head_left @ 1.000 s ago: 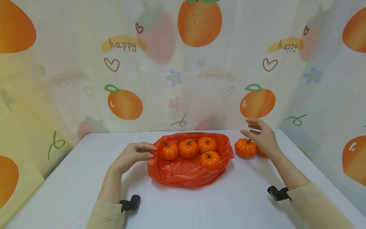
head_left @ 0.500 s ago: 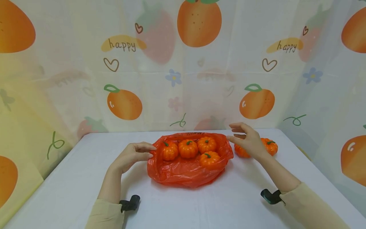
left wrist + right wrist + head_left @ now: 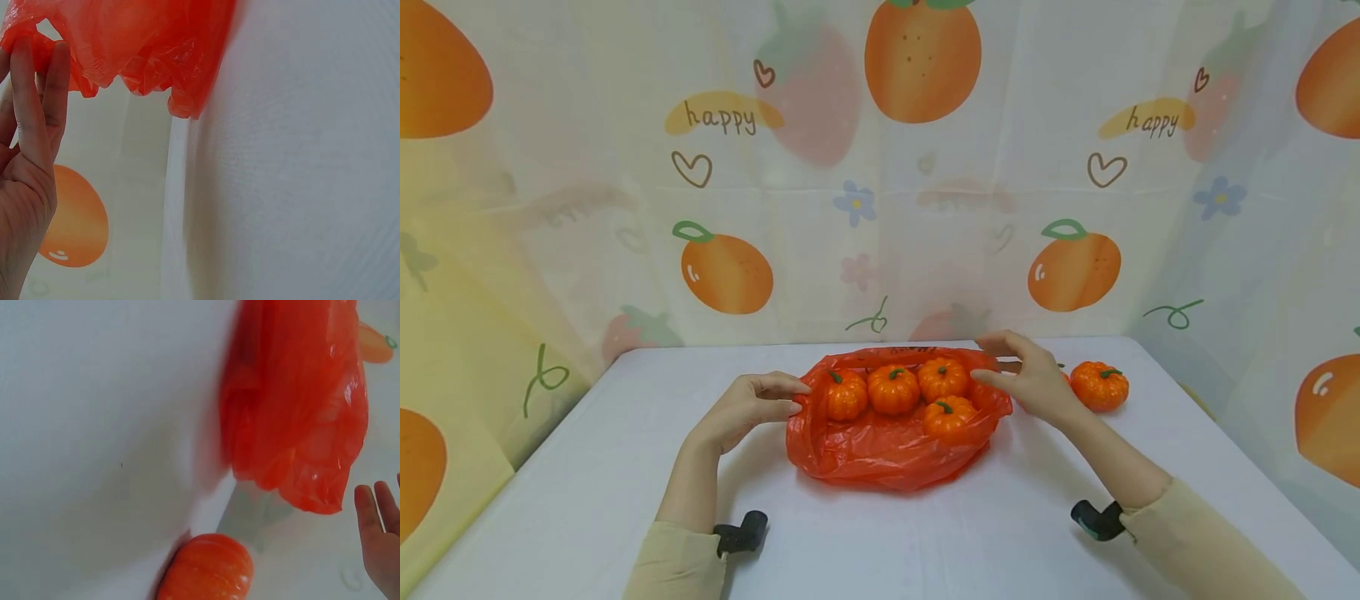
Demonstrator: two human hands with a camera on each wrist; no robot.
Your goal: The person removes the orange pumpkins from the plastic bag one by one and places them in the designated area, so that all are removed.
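An orange-red plastic bag [image 3: 887, 458] lies in the middle of the table, its mouth spread toward me. Several small orange pumpkins [image 3: 893, 390] with green stems sit inside it. At the bag's left rim my left hand [image 3: 741, 412] pinches the plastic between thumb and fingers; the left wrist view shows the fingers [image 3: 28, 94] on a fold of it. My right hand [image 3: 1033, 379] is at the bag's right rim, fingers extended and nothing in its grasp. The right wrist view shows its fingers [image 3: 369, 512] straight, just beside the bag's edge.
Right of the bag a pumpkin [image 3: 1100, 386] stands on the white tabletop [image 3: 880, 542], with another mostly hidden behind my right hand. A fruit-printed curtain [image 3: 820, 225] hangs along the table's back edge. Each forearm wears a small black camera [image 3: 743, 533].
My right hand has moved left from over the loose pumpkins to the bag's right rim, uncovering the pumpkin farther right. My left hand and the bag have stayed in place.
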